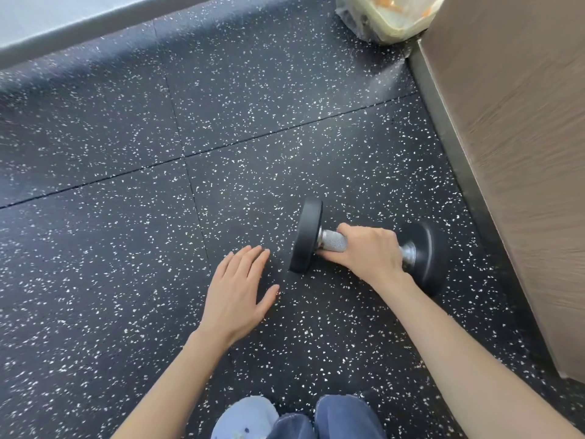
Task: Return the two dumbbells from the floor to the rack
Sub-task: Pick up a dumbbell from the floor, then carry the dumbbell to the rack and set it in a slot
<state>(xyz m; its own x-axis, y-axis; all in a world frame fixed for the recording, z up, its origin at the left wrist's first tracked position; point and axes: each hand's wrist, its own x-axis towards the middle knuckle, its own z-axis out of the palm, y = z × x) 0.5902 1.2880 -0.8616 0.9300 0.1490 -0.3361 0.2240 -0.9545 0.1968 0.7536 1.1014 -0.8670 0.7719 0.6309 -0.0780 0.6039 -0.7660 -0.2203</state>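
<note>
A black dumbbell (305,237) with round rubber heads and a knurled metal handle lies on the speckled black rubber floor, right of centre. My right hand (370,253) is wrapped around its handle. My left hand (239,291) hovers flat and open just left of the dumbbell's near head, holding nothing. Only one dumbbell shows in the head view, and no rack is in sight.
A wood-grain panel (519,153) with a metal base strip rises close on the right of the dumbbell. A bin lined with a plastic bag (380,17) stands at the top right corner. A grey ledge (79,23) runs along the top left. My jeans and shoe (247,419) show at the bottom.
</note>
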